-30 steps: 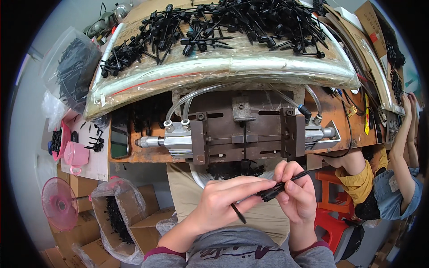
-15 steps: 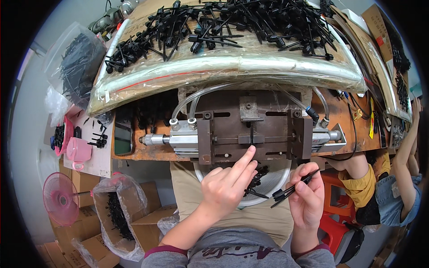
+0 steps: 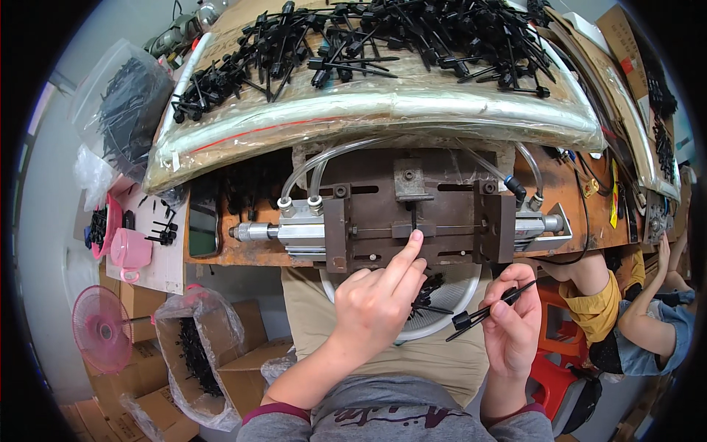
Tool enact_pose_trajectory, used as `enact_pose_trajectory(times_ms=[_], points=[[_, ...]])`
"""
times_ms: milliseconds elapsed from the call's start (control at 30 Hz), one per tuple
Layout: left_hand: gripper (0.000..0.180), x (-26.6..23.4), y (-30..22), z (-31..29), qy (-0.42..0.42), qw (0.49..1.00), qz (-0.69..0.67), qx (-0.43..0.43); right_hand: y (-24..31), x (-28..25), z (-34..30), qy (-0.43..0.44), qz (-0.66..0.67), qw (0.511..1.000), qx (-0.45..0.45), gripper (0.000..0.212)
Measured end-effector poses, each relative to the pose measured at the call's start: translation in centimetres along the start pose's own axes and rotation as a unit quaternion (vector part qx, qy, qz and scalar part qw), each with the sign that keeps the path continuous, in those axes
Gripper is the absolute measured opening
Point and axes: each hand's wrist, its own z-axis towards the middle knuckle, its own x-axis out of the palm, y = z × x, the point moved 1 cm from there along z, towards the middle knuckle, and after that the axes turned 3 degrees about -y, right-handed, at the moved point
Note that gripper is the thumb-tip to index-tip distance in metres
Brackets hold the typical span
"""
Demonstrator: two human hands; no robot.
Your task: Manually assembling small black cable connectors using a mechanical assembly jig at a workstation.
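Left hand (image 3: 377, 300) is likely seating black rod (image 3: 414, 214) in far fixture (image 3: 379, 202), grip unclear, right hand (image 3: 512, 324) is pinching black pieces (image 3: 463, 322), next move probably needing finger clear.

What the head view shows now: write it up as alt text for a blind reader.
A person's left hand points its index finger at a black rod in a brown metal fixture, while the right hand holds several thin black pieces. Below the fixture is a white basket with more black parts; above, a heap lies on a plastic-wrapped board.
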Motion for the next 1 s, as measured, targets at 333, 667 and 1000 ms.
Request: enact_pose_trajectory(times_ms=[333, 667, 1000], points=[[0.04, -1.4, -0.9, 0.3, 0.021, 0.967, -0.255, -0.01, 0.3, -0.5, 0.1, 0.022, -0.001, 0.999, 0.031, 0.039], [0.024, -2.2, -1.2, -0.8, 0.032, 0.891, -0.453, 0.007, 0.4, -0.1, 0.4, 0.062, 0.029, 0.992, 0.103, 0.044], [0.025, -1.4, -0.1, -0.7, -0.002, 0.998, -0.07, -0.004, 0.7, -1.7, 0.1, 0.008, 0.049, 0.998, -0.04, 0.023]])
